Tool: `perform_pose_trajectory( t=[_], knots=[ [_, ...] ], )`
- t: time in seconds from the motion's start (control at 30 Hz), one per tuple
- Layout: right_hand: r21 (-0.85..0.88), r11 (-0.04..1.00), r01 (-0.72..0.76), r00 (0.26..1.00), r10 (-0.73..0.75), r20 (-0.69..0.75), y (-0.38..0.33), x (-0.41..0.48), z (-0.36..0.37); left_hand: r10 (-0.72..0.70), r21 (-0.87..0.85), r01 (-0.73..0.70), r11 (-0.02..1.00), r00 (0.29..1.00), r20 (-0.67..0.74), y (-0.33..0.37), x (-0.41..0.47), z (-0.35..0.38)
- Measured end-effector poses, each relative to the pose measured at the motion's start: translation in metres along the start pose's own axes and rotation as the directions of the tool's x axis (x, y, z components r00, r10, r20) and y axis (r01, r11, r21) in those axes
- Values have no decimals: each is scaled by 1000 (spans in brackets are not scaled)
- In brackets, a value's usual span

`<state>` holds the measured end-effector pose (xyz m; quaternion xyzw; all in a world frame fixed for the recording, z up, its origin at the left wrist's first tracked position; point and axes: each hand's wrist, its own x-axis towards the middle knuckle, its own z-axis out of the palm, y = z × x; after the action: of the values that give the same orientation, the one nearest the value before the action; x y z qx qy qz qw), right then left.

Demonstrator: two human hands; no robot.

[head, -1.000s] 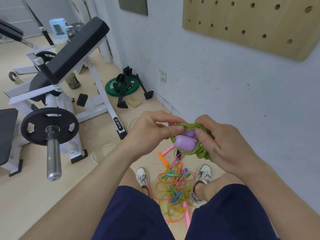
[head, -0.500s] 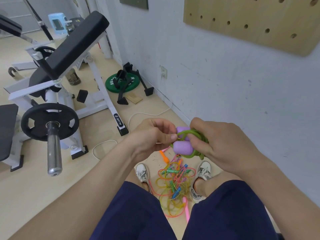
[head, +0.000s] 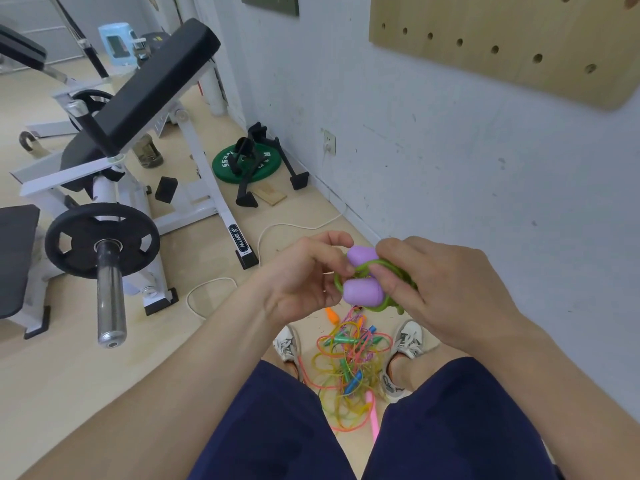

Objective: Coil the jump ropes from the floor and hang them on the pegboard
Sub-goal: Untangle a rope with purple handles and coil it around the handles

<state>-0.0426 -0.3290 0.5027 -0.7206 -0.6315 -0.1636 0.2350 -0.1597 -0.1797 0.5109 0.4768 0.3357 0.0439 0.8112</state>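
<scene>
A green jump rope with two purple handles [head: 362, 292] is bundled in a small coil between my hands at waist height. My right hand [head: 440, 289] grips the coil and handles from the right, thumb over the green loops. My left hand [head: 304, 278] pinches a green strand at the coil's left side. A tangle of coloured jump ropes [head: 349, 365] lies on the floor between my shoes. The wooden pegboard [head: 512, 39] hangs on the wall at the upper right; no pegs show in its holes.
A weight bench [head: 149, 84] and a barbell sleeve with a black plate [head: 104, 244] stand to the left. A green plate [head: 242, 164] with black stands lies by the wall. A white cable [head: 270, 230] runs along the floor from a wall socket [head: 329, 144].
The camera has tilted down a little, so the pegboard sits higher in view. My hands keep winding the green rope; the purple handles have shifted slightly within the coil.
</scene>
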Motion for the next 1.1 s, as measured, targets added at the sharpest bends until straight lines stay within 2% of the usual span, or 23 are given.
perform_pose_trajectory(
  t=[0.27, 0.53, 0.7, 0.97, 1.03, 1.1],
  knots=[
    [-69, 998, 11, 1000, -12, -3, -1, -6, 9, 65, -90, -79, 993, 986, -153, -15, 1, 11],
    [-93, 994, -51, 998, 49, -29, 10, -11, 9, 177, -68, -188, 980, 973, -147, -12, -3, 27],
    [-82, 992, -99, 995, 96, -39, 11, -14, 11, 298, 83, -291, 953, 951, -88, -8, 5, 31],
    [-67, 994, -84, 995, 88, 47, 11, -15, 20, 536, 340, -467, 817, 831, -148, -15, 5, 34],
    [-73, 995, -72, 997, 75, 27, 10, -16, 23, 550, 385, -457, 802, 817, -175, -16, 7, 36],
    [-80, 995, -63, 998, 63, 7, 10, -17, 24, 498, 338, -415, 844, 841, -211, -16, 7, 35]
  ],
)
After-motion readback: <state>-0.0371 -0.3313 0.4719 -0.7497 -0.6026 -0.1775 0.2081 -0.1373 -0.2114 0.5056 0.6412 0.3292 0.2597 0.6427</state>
